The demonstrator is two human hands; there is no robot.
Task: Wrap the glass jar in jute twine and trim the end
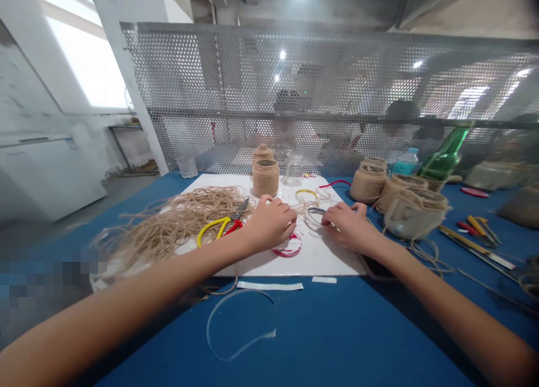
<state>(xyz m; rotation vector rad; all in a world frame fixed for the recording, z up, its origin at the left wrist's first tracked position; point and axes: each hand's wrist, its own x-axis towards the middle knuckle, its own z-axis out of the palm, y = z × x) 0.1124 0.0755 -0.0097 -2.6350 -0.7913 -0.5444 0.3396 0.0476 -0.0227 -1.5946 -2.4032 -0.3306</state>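
My left hand (273, 224) is above the white board with its fingers curled down over the upper edge of a red ring (288, 253); its fingertips are hidden, so any grip is unclear. To the right, my right hand (351, 228) pinches the side of a thin dark-and-white ring (312, 225) at board level. A yellow ring (306, 192) lies just behind, among loose strands of twine. Left of my left hand, scissors with yellow and red handles (219, 227) rest partly on a spread heap of tan twine (181, 218).
Twine-wrapped jars (266, 179) stand behind my hands, beside a clear glass jar (293, 171). More wrapped jars (368, 182), a green bottle (446, 154) and cutters (475, 246) are at right. A clear curved strip (210, 325) lies in front. A perforated metal screen (236, 83) closes the back.
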